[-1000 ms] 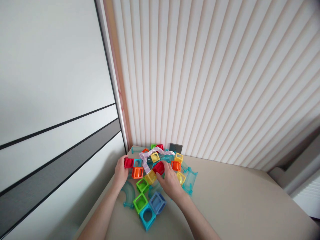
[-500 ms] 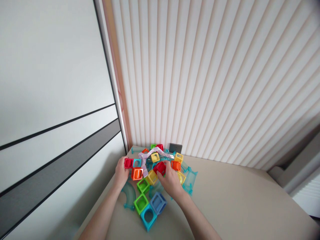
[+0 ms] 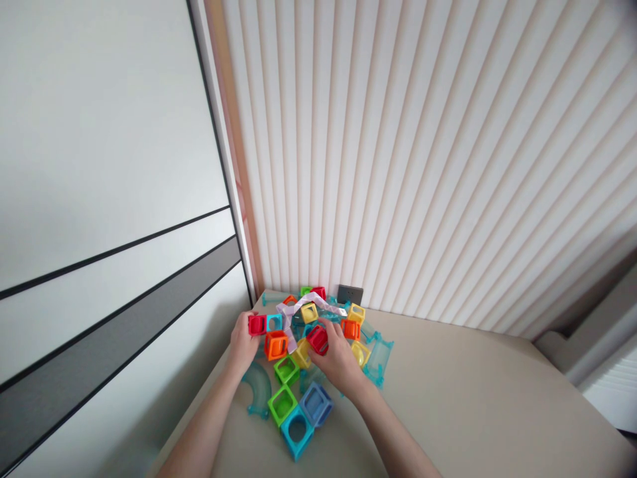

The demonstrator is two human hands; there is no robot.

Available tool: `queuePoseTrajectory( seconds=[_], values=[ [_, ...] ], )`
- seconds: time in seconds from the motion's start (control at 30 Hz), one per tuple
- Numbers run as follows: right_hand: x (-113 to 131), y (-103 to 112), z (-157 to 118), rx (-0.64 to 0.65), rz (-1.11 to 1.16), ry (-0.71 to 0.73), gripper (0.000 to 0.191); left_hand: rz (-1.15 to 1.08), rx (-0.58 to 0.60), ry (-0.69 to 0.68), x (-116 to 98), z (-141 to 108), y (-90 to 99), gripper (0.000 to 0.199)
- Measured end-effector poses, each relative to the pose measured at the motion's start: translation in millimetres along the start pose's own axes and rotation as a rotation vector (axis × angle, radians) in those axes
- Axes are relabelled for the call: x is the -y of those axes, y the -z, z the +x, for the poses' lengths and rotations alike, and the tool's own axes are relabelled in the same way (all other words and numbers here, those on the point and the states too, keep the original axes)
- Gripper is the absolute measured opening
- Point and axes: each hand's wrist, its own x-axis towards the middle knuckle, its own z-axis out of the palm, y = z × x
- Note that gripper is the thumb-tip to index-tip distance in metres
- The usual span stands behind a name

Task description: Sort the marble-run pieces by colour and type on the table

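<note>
My left hand (image 3: 243, 342) is closed on a red cube block (image 3: 257, 325) at the left of the pile. A teal cube block (image 3: 274, 323) sits against that block's right side, and an orange cube block (image 3: 276, 345) is just below. My right hand (image 3: 339, 353) pinches another red cube block (image 3: 317, 339) between thumb and fingers over the middle of the pile. Under it lies a yellow cube block (image 3: 301, 354), partly hidden. Nearer to me are two green cube blocks (image 3: 283, 403), a blue one (image 3: 316, 403) and a light-blue one with a round hole (image 3: 297, 431).
A pale purple zigzag track (image 3: 312, 299) lies across the pile. Clear teal track pieces (image 3: 379, 358) lie on the right, and a curved one (image 3: 257, 390) on the left. Behind stand a pleated wall (image 3: 398, 166) and a dark socket (image 3: 350, 294); a white cabinet (image 3: 109, 133) borders the left.
The red block in my right hand has turned and tilted a little. My left hand and its block have shifted slightly right, and the orange block has moved slightly the same way.
</note>
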Motion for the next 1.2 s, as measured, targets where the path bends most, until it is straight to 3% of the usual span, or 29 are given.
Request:
queuePoseTrajectory(
  seconds=[0.27,0.57,0.9,1.2],
  values=[
    [-3,-5,1,-0.020,-0.001,0.029,0.054,-0.031,0.114,-0.053,-1,-3,11.8,0.042],
    [3,-4,-1,-0.009,-0.131,0.083,0.063,-0.059,0.248,-0.071,-8,-8,21.0,0.043],
    [6,-2,-6,-0.003,-0.360,0.235,0.066,-0.059,0.232,-0.110,-3,-7,20.1,0.036],
    [7,-5,-12,-0.047,-0.527,0.310,0.073,-0.050,0.226,-0.159,-16,-5,25.4,0.037]
  ],
)
